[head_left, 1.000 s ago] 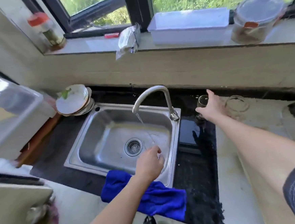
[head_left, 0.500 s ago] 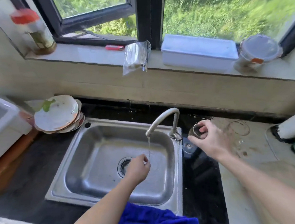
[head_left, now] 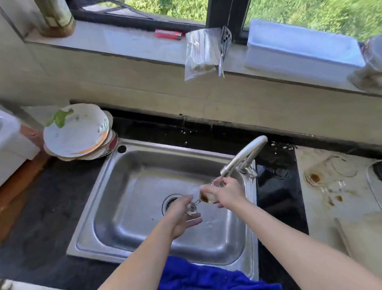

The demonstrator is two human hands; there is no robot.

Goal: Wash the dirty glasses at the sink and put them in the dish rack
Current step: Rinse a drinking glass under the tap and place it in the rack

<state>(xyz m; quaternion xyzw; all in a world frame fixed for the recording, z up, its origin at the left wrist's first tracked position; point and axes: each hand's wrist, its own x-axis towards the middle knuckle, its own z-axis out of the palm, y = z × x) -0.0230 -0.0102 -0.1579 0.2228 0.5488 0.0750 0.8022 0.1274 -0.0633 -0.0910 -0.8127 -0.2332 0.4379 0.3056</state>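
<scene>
Over the sink (head_left: 121,196), glass (head_left: 206,197) in right hand (head_left: 229,191), seemingly touching left hand (head_left: 179,216)

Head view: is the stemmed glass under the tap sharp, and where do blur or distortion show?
Head view: the stemmed glass is smeared by motion, only its brown residue reads. Head view: grass outside and the frame's left edge blur; the sink and stacked plates are sharp. Head view: the windowsill bows from the wide lens.
</scene>
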